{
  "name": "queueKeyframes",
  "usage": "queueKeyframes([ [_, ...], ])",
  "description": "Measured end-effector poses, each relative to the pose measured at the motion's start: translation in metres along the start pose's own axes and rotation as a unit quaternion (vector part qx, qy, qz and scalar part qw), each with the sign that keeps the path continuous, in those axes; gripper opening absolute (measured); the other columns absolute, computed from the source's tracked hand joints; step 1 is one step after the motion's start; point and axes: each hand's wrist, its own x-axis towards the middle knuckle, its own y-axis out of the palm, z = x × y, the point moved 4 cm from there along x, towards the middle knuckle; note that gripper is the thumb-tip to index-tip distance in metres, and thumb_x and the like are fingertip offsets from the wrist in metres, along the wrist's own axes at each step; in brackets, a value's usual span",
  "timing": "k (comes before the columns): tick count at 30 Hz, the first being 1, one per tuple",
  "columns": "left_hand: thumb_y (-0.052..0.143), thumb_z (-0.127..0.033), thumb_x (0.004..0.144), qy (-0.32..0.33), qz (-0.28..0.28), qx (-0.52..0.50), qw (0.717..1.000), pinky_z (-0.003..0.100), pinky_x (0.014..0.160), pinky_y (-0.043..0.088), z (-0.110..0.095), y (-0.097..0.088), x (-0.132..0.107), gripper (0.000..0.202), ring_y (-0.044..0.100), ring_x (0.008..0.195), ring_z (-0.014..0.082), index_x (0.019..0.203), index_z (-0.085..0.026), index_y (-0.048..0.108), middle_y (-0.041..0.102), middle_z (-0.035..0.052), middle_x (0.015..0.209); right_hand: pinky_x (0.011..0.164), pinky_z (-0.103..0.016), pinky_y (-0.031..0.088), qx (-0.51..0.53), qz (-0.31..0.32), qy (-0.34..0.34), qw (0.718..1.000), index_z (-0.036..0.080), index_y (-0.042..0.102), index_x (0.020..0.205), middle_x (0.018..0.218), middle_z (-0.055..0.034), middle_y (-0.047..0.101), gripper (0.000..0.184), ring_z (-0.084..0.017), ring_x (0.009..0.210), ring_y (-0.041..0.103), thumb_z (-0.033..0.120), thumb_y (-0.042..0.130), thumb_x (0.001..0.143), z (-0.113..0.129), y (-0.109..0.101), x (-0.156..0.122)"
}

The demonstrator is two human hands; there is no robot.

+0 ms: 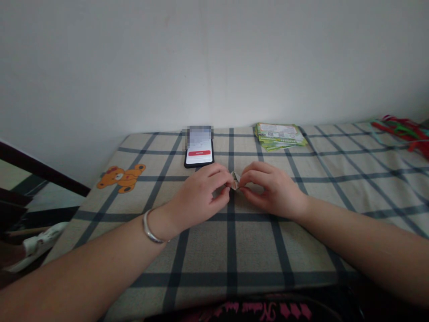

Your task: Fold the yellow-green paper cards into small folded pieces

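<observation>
1. Nearest, well on this side of the phone (200, 154), dark clothing (264, 311) with pink lettering and stars is being shown.
2. Over a checked tablecloth (251, 255), two bare forearms are being held out toward the area nearer than the phone; a silver bracelet (149, 228) is being worn on the left wrist.
3. Just nearer than the phone and a little to its right, a small folded paper (235, 180) is being held between two hands.
4. The paper's left side is being pinched by thumb and fingers of the left hand (204, 190); its right side is being pinched likewise by the right hand (273, 190).
5. Creases and slanted faces are being shown on the paper, so some folding is being judged as done. What is left cannot be told, since much of the piece is being hidden by fingertips.
6. Left of the phone and slightly nearer, a flat orange teddy bear figure (125, 179) is being displayed.
7. On the phone itself, lying face up, a red bar is being lit.
8. Right of the phone, green leaflets (280, 135) are being kept stacked; much farther right, a red-and-green bundle (407, 132) is being partly shown.
9. Behind the phone, the view is being closed off by a pale wall (214, 58).
</observation>
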Motion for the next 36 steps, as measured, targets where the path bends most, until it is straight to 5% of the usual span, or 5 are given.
queueKeyframes([
  [8,0.052,-0.019,0.093,-0.011,0.013,0.019,1.0,0.031,0.082,0.048,0.0,0.001,-0.001,0.006,0.057,0.093,0.0164,0.093,-0.017,0.057,0.059,0.0041,0.101,0.075,-0.03,0.049,-0.006,0.0,-0.005,1.0,0.019,0.063,0.09,0.098,-0.0062,0.063,0.007,-0.017,0.088,0.061,0.022,0.058,0.087,0.004,-0.002,0.001],
  [17,0.054,-0.011,0.09,-0.02,0.005,-0.035,0.999,0.026,0.086,0.046,0.004,0.001,0.001,0.008,0.055,0.094,0.0126,0.092,-0.018,0.055,0.057,0.0007,0.097,0.075,-0.03,0.05,0.0,-0.002,0.044,0.999,0.019,0.06,0.088,0.101,-0.0047,0.064,0.004,-0.016,0.086,0.062,0.02,0.059,0.084,0.001,-0.003,0.001],
  [36,0.052,-0.01,0.084,-0.137,-0.046,-0.17,0.975,0.028,0.078,0.05,0.024,0.01,-0.002,0.013,0.06,0.085,0.0127,0.095,-0.017,0.055,0.06,0.0014,0.091,0.067,-0.029,0.053,0.193,-0.054,0.139,0.97,0.02,0.051,0.085,0.094,-0.0039,0.064,0.012,-0.014,0.078,0.063,0.012,0.055,0.079,-0.022,0.003,-0.002],
])
